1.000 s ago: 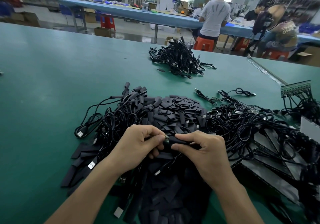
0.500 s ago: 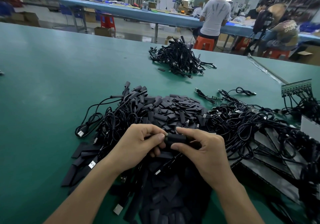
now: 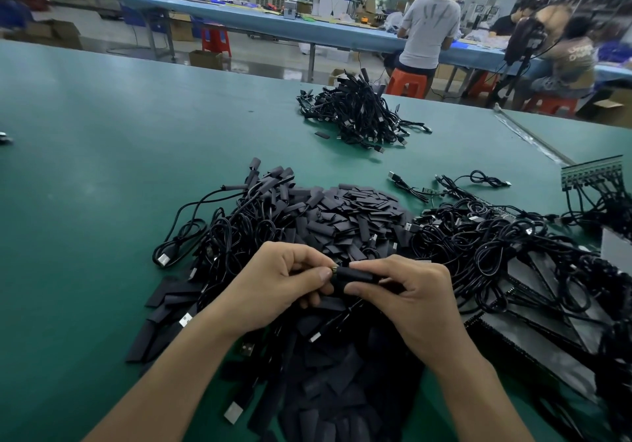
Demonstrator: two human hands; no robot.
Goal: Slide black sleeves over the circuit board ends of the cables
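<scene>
My left hand (image 3: 284, 279) pinches the tip of a cable's circuit board end (image 3: 333, 268), of which only a small glint shows. My right hand (image 3: 410, 294) pinches a black sleeve (image 3: 355, 275) that sits over that end, thumb below and forefinger on top. Both hands hover over a heap of loose black sleeves (image 3: 345, 216) on the green table (image 3: 102, 175). Tangled black cables (image 3: 496, 236) lie to the right of the heap, and more cables (image 3: 219, 233) to its left.
A separate pile of sleeved cables (image 3: 359, 113) lies farther back on the table. Green circuit board strips (image 3: 591, 171) stand at the right edge. Flat black sleeves (image 3: 160, 305) scatter at the left. People work at a blue bench (image 3: 307, 27) behind.
The sleeve has shifted slightly along the board end between my fingers; the metal tip shows again at its left end. Both hands stay in place.
</scene>
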